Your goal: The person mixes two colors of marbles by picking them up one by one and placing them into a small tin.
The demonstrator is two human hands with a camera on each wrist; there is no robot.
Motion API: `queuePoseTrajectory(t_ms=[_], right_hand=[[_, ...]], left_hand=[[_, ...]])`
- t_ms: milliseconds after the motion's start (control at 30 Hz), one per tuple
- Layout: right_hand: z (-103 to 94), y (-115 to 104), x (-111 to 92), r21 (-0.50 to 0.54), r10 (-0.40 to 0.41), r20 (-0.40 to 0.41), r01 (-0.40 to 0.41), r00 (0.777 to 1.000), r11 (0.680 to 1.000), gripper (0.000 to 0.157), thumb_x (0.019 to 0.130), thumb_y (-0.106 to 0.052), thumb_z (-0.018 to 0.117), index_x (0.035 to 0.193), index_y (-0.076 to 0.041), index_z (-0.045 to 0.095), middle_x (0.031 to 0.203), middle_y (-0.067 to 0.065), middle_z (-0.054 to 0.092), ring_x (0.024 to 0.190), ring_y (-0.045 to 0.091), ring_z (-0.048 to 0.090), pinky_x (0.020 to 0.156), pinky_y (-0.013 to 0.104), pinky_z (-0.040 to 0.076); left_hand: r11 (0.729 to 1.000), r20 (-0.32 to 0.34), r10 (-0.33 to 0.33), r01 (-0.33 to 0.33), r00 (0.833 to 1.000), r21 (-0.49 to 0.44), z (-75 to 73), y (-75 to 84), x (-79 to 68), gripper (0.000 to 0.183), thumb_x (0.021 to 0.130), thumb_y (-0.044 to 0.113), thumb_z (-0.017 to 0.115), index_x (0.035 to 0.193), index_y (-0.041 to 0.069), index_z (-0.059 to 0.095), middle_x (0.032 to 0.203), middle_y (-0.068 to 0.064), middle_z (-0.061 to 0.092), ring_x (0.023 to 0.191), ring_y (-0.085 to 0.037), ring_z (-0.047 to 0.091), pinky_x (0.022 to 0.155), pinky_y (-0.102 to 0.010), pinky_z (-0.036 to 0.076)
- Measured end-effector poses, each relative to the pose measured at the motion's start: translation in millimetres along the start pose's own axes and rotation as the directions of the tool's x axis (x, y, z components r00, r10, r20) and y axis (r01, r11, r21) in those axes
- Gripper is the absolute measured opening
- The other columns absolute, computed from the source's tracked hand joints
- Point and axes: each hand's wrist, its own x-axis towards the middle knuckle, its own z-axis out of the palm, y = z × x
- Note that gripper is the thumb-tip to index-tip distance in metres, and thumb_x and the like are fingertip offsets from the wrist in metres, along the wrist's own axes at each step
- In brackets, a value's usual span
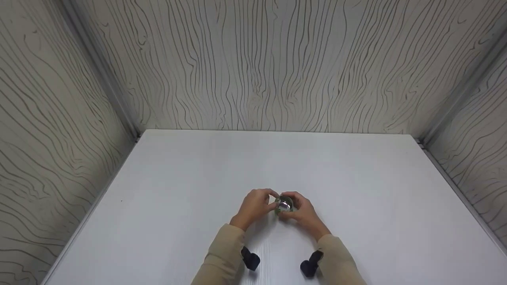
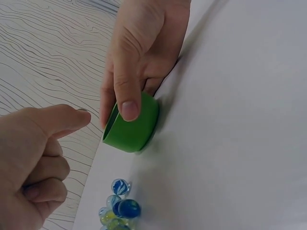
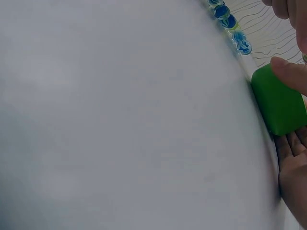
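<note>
My right hand (image 1: 304, 211) grips a small green cup (image 2: 139, 132), thumb on its outer wall and fingers round the far side. The cup lies tilted on its side, close to the table, its mouth turned toward my left hand (image 1: 253, 208). That hand is at the cup's mouth, index finger and thumb drawn together and the other fingers curled. A sliver of a yellow-green glass marble (image 3: 304, 58) shows at its fingertips, mostly hidden. Several clear marbles (image 2: 128, 209) with blue and yellow swirls lie clustered beside the cup.
The white table (image 1: 190, 170) spreads out around both hands. Wood-grain patterned panels (image 1: 257, 67) stand behind it and on both sides. A black device (image 1: 250, 260) is on the left wrist and another black device (image 1: 311, 264) on the right, below the sleeves.
</note>
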Motion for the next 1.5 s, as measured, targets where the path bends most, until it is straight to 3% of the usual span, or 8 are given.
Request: queuePoseTrajectory(t_ms=[233,667,833,1067,1500], right_hand=[[0.2,0.9,0.7,-0.015,-0.007,0.001,0.007,1.000,1.000,0.058,0.075,-0.005,0.077,0.127,0.002,0.054,0.131,0.022,0.059,0.130,0.038,0.050,0.113,0.051,0.034],[-0.2,2.7,0.9,-0.031,-0.009,-0.003,0.009,1.000,0.999,0.057,0.075,-0.003,0.075,0.128,0.001,0.054,0.132,0.022,0.058,0.132,0.039,0.048,0.113,0.052,0.034],[0.5,2.6,1.5,-0.023,-0.011,-0.007,0.011,1.000,1.000,0.057,0.074,-0.002,0.076,0.127,0.001,0.055,0.131,0.022,0.060,0.131,0.038,0.050,0.113,0.051,0.033],[0.5,-0.3,-0.7,-0.025,0.001,-0.009,-0.002,1.000,1.000,0.056,0.075,-0.002,0.075,0.128,0.001,0.054,0.130,0.020,0.059,0.128,0.036,0.052,0.114,0.051,0.033],[1.0,0.2,0.0,-0.017,0.015,-0.011,-0.015,1.000,1.000,0.057,0.076,-0.007,0.078,0.127,-0.002,0.055,0.133,0.018,0.059,0.134,0.035,0.048,0.116,0.049,0.030]], left_hand=[[1.000,-0.016,0.023,-0.023,1.000,0.013,3.0,1.5,1.4,0.020,0.086,0.017,0.071,0.103,0.008,0.073,0.057,0.011,0.029,0.052,-0.003,0.026,0.049,-0.016,0.021],[0.999,-0.004,-0.020,0.020,1.000,0.031,8.4,2.3,1.4,0.021,0.084,0.017,0.072,0.104,0.009,0.073,0.060,0.010,0.035,0.055,-0.004,0.030,0.051,-0.017,0.023],[0.999,-0.009,-0.017,0.017,1.000,0.044,9.6,1.9,1.1,0.021,0.084,0.017,0.072,0.104,0.010,0.073,0.061,0.010,0.036,0.056,-0.003,0.030,0.052,-0.017,0.024],[1.000,0.011,-0.016,0.016,1.000,-0.008,10.8,-0.1,0.7,0.021,0.085,0.012,0.069,0.105,0.007,0.072,0.059,0.010,0.034,0.053,-0.003,0.029,0.050,-0.016,0.023],[0.999,0.027,-0.030,0.029,0.999,0.027,10.1,-2.6,1.8,0.021,0.086,0.015,0.069,0.105,0.008,0.073,0.062,0.009,0.037,0.056,-0.004,0.031,0.052,-0.017,0.024]])
